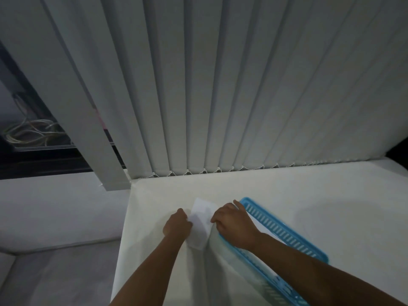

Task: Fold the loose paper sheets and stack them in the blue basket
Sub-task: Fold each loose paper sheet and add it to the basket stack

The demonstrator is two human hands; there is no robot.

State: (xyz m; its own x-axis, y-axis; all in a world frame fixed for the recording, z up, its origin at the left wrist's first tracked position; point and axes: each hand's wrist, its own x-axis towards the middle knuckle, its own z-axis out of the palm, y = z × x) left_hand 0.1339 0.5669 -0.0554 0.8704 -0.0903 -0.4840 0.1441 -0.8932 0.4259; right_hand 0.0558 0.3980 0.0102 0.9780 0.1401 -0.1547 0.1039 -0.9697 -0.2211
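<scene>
No writing, label, brand, number or sign can be read. The paper sheet looks plain white and the blue basket shows only slots, though the dim, soft view could be hiding fine print.

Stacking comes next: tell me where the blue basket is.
Head view, lower right: the blue basket lies on the table, right of the paper sheet, under the right hand.

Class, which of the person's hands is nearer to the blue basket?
Right. The right hand overlaps the left rim of the basket near its far corner; the left hand is at the left edge of the paper sheet, which lies between.
</scene>
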